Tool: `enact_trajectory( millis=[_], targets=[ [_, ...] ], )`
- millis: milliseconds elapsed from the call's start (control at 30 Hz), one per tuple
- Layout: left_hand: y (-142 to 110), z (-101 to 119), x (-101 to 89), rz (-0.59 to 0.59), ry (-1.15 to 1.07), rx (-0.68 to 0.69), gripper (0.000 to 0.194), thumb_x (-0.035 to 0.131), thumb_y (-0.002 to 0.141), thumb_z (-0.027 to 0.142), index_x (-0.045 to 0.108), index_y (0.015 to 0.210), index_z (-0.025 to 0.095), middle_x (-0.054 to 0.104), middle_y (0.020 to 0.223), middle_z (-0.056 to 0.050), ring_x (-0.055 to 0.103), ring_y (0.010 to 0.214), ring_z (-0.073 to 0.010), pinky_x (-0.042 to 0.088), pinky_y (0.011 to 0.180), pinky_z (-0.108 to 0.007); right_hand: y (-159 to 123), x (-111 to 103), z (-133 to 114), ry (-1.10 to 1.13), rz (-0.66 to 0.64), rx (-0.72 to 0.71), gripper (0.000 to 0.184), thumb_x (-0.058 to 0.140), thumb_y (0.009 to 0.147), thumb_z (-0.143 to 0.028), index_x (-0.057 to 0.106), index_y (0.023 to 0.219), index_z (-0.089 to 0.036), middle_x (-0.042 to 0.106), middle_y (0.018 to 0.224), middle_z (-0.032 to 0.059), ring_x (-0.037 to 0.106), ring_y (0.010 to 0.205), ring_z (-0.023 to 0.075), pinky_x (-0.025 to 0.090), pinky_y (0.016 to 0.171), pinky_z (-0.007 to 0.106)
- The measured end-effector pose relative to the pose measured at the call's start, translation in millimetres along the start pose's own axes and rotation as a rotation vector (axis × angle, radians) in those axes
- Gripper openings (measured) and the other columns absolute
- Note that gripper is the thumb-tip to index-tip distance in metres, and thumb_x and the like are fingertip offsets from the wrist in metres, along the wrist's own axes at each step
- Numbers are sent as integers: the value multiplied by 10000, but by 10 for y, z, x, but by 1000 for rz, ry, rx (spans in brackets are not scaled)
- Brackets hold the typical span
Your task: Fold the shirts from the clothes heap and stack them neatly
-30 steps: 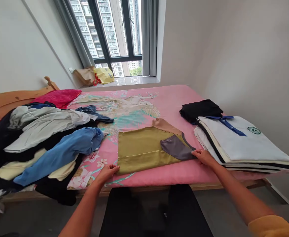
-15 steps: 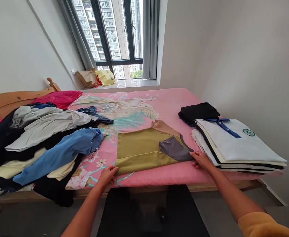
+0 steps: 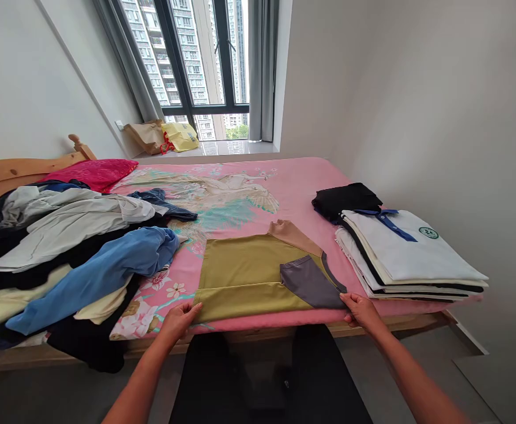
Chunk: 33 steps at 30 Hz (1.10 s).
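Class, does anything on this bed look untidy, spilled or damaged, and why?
The heap of clothes on the left looks untidy: garments lie crumpled together, and a black garment droops over the front of the bed. The olive shirt lies flat; no spill or damage shows.

The mustard T-shirt [image 3: 240,265] is hiding the pink bedsheet [image 3: 299,182] beneath it; the left edge is cutting off the clothes heap [image 3: 107,274].

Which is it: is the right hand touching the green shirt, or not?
Touching. The head view shows the right hand pinching the green shirt at the near end of its dark neckline.
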<state>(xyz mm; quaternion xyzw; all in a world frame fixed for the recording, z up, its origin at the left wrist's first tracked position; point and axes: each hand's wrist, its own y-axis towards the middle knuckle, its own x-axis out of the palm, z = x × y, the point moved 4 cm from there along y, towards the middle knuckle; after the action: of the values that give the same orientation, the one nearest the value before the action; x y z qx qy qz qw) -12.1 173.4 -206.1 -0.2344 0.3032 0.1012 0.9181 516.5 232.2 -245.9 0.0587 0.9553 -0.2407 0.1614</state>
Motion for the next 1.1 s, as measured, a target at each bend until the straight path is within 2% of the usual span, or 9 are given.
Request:
enact_trajectory(
  millis=[200,333,433,600,700,800,900,1000,1100],
  targets=[
    [-3,87,-27,23,-150,179,413,606,607,528,662,789,161,635,628,8,563,580,-146,392,515,-226,15,-1,-54,-94,23,-3,392,563,696,-560,563,827,-190,444,419,-74,514,386,124,330,358,196],
    [-16,98,-59,2,-137,136,455,578,654,543,678,880,161,680,689,-3,587,594,-159,396,498,-228,20,-1,-62,-159,38,-13,341,525,730,-530,549,808,-199,416,427,-80,514,382,123,331,359,199],
    [46,132,-60,11,-82,192,445,551,696,523,685,918,162,711,774,-4,631,708,-181,439,594,-234,4,9,-79,-176,43,-13,351,516,731,-540,548,814,-201,411,426,-78,527,394,133,339,365,206],
    [110,124,-75,159,129,198,366,444,799,408,687,965,190,717,807,-22,643,777,-192,427,655,-247,-9,29,-102,-156,40,-13,362,495,733,-550,542,823,-202,403,434,-77,525,401,139,340,372,218],
    [19,126,-138,274,263,172,375,438,824,381,651,1070,196,708,829,-39,642,805,-202,433,706,-268,-32,-48,-131,-246,98,-21,347,466,765,-524,548,873,-204,507,511,-33,564,458,167,406,428,265],
    [-147,219,-178,420,336,262,394,429,843,376,603,1136,178,688,873,-56,632,808,-204,457,758,-298,-175,-173,-312,-380,309,-236,298,469,802,-480,547,947,-233,653,803,83,628,671,211,479,590,337],
    [-303,433,-22,427,369,537,349,381,877,333,626,1082,192,671,1023,-76,604,976,-205,444,905,-323,-434,-85,-584,-411,429,-523,256,396,867,-438,543,987,-267,640,1009,122,616,865,237,480,758,362],
    [-370,639,321,242,454,748,405,290,901,241,627,1124,215,628,1191,-63,519,1170,-181,370,1032,-333,-621,307,-809,-429,314,-767,299,326,909,-383,561,1026,-239,619,1104,90,565,1056,228,431,940,355],
    [-325,700,591,147,644,696,443,301,904,274,525,1285,233,461,1405,-48,343,1339,-206,205,1127,-449,-627,779,-828,-619,95,-867,391,325,915,-348,542,1195,-183,525,1308,87,413,1270,214,305,1086,392]
  ],
)
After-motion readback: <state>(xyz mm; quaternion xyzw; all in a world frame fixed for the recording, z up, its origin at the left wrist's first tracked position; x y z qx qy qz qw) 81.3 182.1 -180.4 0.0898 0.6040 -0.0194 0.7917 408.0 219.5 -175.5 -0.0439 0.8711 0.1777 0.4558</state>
